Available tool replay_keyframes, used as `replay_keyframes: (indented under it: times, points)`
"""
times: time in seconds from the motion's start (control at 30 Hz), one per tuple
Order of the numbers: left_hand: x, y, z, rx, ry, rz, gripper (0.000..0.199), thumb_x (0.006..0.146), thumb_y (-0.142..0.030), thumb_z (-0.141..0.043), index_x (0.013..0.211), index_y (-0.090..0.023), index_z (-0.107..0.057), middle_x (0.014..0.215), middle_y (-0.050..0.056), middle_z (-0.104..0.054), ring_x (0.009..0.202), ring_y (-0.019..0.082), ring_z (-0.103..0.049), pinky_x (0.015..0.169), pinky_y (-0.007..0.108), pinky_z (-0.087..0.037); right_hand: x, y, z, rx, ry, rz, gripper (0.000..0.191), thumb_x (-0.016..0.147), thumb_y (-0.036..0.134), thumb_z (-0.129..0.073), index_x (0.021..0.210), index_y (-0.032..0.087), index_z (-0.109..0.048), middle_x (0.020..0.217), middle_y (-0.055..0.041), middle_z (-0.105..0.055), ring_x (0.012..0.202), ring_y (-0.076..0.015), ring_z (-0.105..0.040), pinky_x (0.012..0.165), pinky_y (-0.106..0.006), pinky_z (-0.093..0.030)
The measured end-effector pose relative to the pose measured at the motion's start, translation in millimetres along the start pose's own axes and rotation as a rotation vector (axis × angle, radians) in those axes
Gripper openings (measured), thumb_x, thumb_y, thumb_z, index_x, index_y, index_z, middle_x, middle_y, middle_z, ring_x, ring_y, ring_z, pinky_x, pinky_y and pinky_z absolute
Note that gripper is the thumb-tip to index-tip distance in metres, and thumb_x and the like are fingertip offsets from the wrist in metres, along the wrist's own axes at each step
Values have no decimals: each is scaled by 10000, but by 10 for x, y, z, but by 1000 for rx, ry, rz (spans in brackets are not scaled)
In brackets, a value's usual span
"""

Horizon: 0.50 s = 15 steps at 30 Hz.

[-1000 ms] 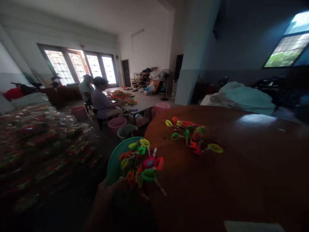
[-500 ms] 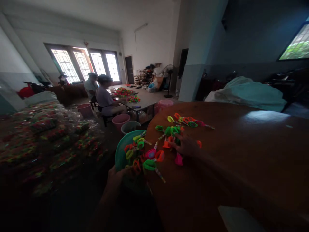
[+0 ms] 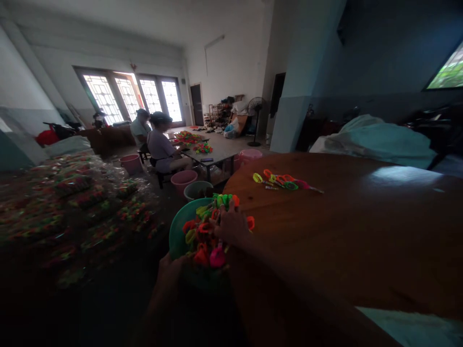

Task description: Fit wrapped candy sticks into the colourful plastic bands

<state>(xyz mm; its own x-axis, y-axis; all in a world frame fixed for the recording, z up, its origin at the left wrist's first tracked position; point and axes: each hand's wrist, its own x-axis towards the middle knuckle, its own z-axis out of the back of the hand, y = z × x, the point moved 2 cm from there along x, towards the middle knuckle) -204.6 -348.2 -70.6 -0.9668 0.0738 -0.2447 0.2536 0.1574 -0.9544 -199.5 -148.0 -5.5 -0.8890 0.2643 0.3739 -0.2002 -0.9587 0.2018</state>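
Observation:
My left hand [image 3: 170,271] grips the near rim of a green basin [image 3: 176,226], tilted against the edge of a round brown wooden table [image 3: 325,226]. Inside lie many bright neon pieces [image 3: 203,227] in green, yellow, orange and pink, several of them loop-shaped. My right hand [image 3: 233,225] is at the table edge, its fingers spread over the pieces at the basin's mouth. An orange loop [image 3: 251,222] shows just beside it. Farther back on the table lies a small group of similar loops with patterned stick-like ends [image 3: 285,180].
At left is a large heap of clear bags filled with colourful pieces [image 3: 79,207]. Two people sit at a low table [image 3: 220,155] bearing more pieces. Pink [image 3: 183,180] and grey-green buckets [image 3: 197,189] stand below. A pale sheet [image 3: 408,325] lies at lower right.
My right hand has swept left across the table, pushing the near pile of loops to the basin's mouth. The back group has stayed put. My left hand stays on the basin.

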Motion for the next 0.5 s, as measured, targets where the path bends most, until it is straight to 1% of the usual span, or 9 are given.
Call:
replay_keyframes:
  times: [0.1,0.17,0.27,0.33,0.43,0.5]
  points:
    - [28,-9,4,0,-26,-15,308,460,-152,-657,767,-137,-664,515,-13,-629,440,165,-564,438,238,-437,-4,182,-37,15,26,41,678,867,673,-451,1295,157,-554,1427,-233,-440,1155,-389,-501,870,-499,-444]
    - [53,-17,0,6,-23,-26,279,467,-148,-651,745,-133,-666,519,-6,-628,452,165,-570,441,233,-431,-12,294,-69,11,38,87,688,846,676,-483,1296,161,-562,1434,-216,-443,1181,-398,-475,876,-506,-448]
    - [95,-18,9,4,-43,-30,270,471,-144,-655,740,-128,-674,531,-1,-631,461,157,-567,445,224,-422,-16,448,-138,-17,27,151,632,853,618,-504,1301,178,-574,1458,-198,-424,1214,-415,-437,892,-534,-437]
    - [125,2,28,-4,-41,-27,273,474,-148,-662,745,-126,-677,543,3,-637,470,154,-565,451,224,-426,-6,542,-193,-27,24,184,581,865,560,-513,1301,183,-584,1421,-206,-458,1209,-426,-432,905,-569,-409]
    - [171,77,89,2,-42,-10,264,474,-148,-667,736,-124,-675,526,0,-621,462,148,-553,450,222,-423,21,669,-276,-49,62,237,531,864,495,-523,1242,136,-625,1310,-220,-546,1170,-440,-452,890,-593,-393]
    - [196,146,154,20,-55,-4,262,478,-147,-675,740,-124,-680,512,-5,-605,456,147,-547,450,226,-418,27,745,-328,-75,108,277,537,845,482,-534,1196,91,-645,1316,-246,-540,1156,-464,-455,829,-576,-424]
